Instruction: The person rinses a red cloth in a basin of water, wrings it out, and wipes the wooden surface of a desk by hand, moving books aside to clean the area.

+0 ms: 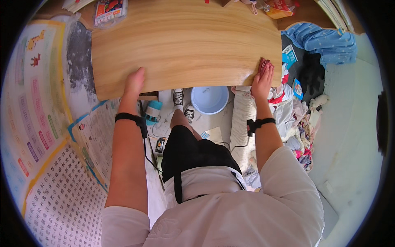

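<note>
A wood-grain desktop (185, 46) spans the space in front of me. My left hand (135, 81) rests at its front left edge, and I see nothing held there; how the fingers are bent is partly hidden. Toward the front right corner, my right hand (263, 81) lies on the desktop with a folded dark red cloth (265, 64) under and between its fingers. The cloth sticks out past the fingertips.
A light blue basin (209, 99) stands on the floor below the desk. Clothes (287, 114) are heaped at the right. A plastic case (110, 13) and an orange package (279, 8) sit at the back. Wall charts (43, 92) hang left.
</note>
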Demonstrator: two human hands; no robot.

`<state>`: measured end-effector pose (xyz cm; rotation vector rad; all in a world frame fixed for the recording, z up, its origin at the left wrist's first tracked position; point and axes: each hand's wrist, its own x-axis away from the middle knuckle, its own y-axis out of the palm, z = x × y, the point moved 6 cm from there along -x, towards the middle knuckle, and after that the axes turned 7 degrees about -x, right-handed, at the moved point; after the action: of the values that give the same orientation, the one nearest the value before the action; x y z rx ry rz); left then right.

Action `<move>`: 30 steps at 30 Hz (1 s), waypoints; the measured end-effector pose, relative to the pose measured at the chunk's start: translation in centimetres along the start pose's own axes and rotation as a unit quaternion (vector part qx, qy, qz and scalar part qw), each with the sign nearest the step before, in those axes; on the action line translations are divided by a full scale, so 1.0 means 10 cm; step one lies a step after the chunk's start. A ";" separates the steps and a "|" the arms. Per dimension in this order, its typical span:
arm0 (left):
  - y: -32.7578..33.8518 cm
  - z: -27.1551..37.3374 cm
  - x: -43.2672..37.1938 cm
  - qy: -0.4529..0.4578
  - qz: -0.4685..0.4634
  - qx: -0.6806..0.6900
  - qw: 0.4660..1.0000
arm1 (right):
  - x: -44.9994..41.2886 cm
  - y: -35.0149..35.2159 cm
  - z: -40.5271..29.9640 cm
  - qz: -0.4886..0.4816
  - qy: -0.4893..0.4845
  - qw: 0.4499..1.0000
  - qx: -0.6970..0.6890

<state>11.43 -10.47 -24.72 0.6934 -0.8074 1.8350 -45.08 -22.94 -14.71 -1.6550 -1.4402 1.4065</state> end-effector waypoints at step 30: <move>-0.06 0.23 0.27 -0.027 -0.046 -0.036 0.998 | -0.22 -0.29 0.66 -0.029 -0.024 0.999 0.022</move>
<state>11.25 -10.62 -21.11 0.7246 -0.8576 1.7024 -52.04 -25.68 -13.44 -1.5509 -1.4618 1.4436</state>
